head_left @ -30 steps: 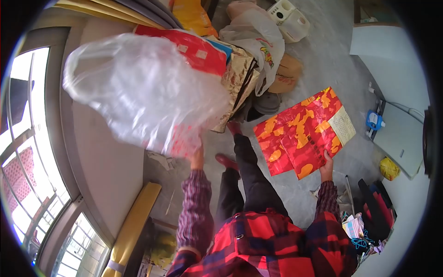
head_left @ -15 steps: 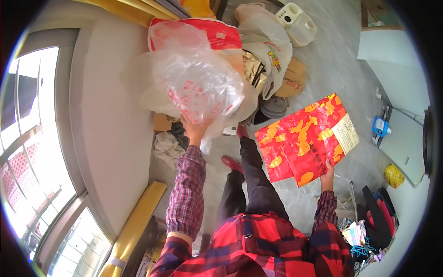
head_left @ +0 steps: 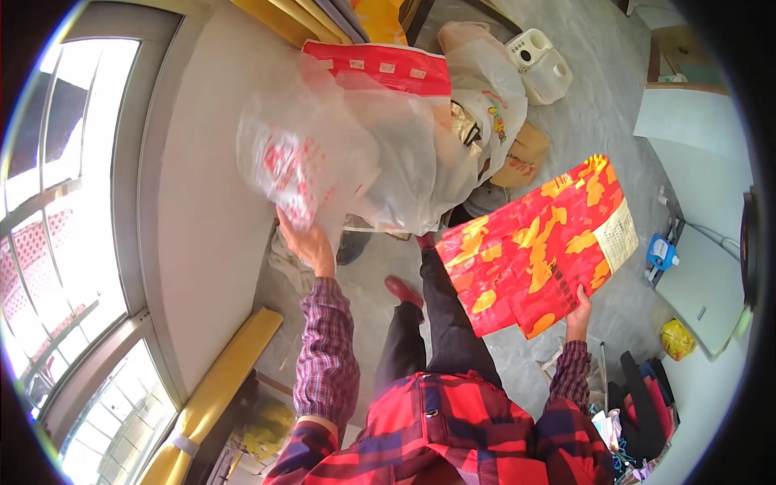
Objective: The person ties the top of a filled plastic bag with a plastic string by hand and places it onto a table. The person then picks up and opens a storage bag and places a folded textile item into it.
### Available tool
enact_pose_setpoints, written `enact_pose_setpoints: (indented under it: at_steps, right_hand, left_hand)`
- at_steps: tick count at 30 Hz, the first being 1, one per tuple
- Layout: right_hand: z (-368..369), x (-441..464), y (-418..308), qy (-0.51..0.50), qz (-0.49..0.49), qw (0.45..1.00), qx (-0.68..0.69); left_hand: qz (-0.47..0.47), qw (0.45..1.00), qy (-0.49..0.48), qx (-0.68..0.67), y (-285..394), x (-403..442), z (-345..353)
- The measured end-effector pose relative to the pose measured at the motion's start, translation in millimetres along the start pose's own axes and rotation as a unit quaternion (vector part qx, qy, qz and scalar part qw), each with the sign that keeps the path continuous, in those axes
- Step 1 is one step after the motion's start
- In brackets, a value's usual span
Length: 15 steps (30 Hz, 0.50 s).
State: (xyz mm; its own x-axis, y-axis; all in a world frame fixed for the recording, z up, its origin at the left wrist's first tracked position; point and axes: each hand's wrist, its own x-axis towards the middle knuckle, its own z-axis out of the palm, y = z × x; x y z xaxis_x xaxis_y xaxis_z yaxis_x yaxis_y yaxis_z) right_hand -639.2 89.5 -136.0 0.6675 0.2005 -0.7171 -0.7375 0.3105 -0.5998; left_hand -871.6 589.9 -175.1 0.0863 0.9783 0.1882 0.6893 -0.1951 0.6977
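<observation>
A translucent plastic bag point(head_left: 388, 153) with red print hangs spread out at the upper left, in front of a red bag point(head_left: 388, 69). My left hand point(head_left: 305, 242) is closed on the bag's lower left part, near the print. Held out at the right is a flat red bag with orange patches and a pale label point(head_left: 533, 246). My right hand point(head_left: 579, 314) grips its lower right edge, the thumb on top.
Beyond the bags lie a white printed bag point(head_left: 489, 97), a brown cardboard piece point(head_left: 521, 158) and a white appliance point(head_left: 540, 66). A window wall point(head_left: 194, 178) runs along the left. A blue bottle point(head_left: 661, 252) is at the right.
My left hand has moved left and down, and the translucent bag has swung from the left to spread over the pile. The red and orange bag stays in my right hand.
</observation>
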Motion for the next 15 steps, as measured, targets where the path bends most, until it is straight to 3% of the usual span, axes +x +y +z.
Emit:
enact_pose_setpoints:
  at_steps: [1,2,4,5,6,8,9,10,12,13,15]
  right_hand:
    - [6,-1,-3,-0.021,0.014,1.000,0.017]
    - [3,2,-2,-0.020,0.011,1.000,0.012]
    - [2,8,1,-0.048,-0.014,0.999,0.002]
    - [16,4,-2,-0.048,-0.014,0.999,-0.003]
    - [30,1,-4,-0.061,-0.004,0.998,-0.008]
    - [43,-3,-9,-0.080,0.019,0.996,-0.017]
    - [44,-2,-10,-0.067,0.020,0.997,-0.021]
    - [45,-2,-8,-0.053,0.024,0.998,-0.025]
    - [43,-1,-7,-0.050,0.061,0.997,-0.019]
    - [44,0,-5,-0.056,0.073,0.996,-0.010]
    - [54,-6,6,-0.069,0.097,0.993,-0.007]
  left_hand:
    - [-0.034,0.992,-0.094,0.078,14,4,-5]
    - [-0.038,0.992,-0.095,0.075,15,2,-2]
    - [-0.005,0.885,-0.406,0.228,18,7,-4]
    - [-0.038,0.908,-0.407,0.096,8,8,-4]
    - [-0.044,0.908,-0.406,0.096,1,6,-2]
    - [-0.055,0.969,-0.239,-0.013,7,5,-12]
    - [0.098,0.964,-0.245,0.039,8,3,-25]
    - [0.085,0.965,-0.241,0.052,16,2,-40]
    - [-0.089,0.963,-0.236,-0.090,35,-6,-58]
    - [-0.129,0.933,-0.275,-0.194,36,-20,-58]
    - [-0.216,0.859,-0.379,-0.267,63,-45,-97]
